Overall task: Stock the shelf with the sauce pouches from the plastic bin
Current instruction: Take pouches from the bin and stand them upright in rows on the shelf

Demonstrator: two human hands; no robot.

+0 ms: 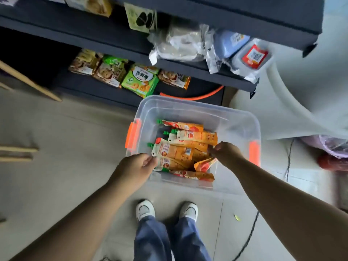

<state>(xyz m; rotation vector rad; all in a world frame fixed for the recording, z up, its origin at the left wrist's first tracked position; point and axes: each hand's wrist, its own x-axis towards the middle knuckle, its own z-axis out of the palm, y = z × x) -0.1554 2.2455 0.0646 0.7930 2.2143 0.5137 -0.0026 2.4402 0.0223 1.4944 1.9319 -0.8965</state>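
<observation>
Nearest the lens: two bare forearms, angled down past blue trousers and white shoes (pixel 145 210) into a clear plastic bin with orange latches (pixel 197 107). Pinched with the left hand (pixel 135 166) the white spout-end corner of the top pouch (pixel 175 152), fingers narrow and closed on the film. Curled the right hand (pixel 225 152) over that pouch's opposite, base end, fingertips tucked down and mostly hidden; judged a grip rather than a rest. Found under and beside it, all inside the bin, a loose heap of orange-and-white spouted sauce pouches with green caps (pixel 190 136), spouts mostly leftward. Judged light, soft-walled and prone to sag when lifted by one end. Judged the glossy film slippery; best taken at the stiff spout collar or the sealed edges, never squeezed across the belly. Found the bin set on a pale tiled floor (pixel 56 157), just in front of a dark blue-grey shelf unit (pixel 105 91). Noted on the lowest board green and brown snack packets (pixel 139 80), with dark bare board beside them. Noted a black cable (pixel 248 236) across the floor at right; judged a trip risk.
</observation>
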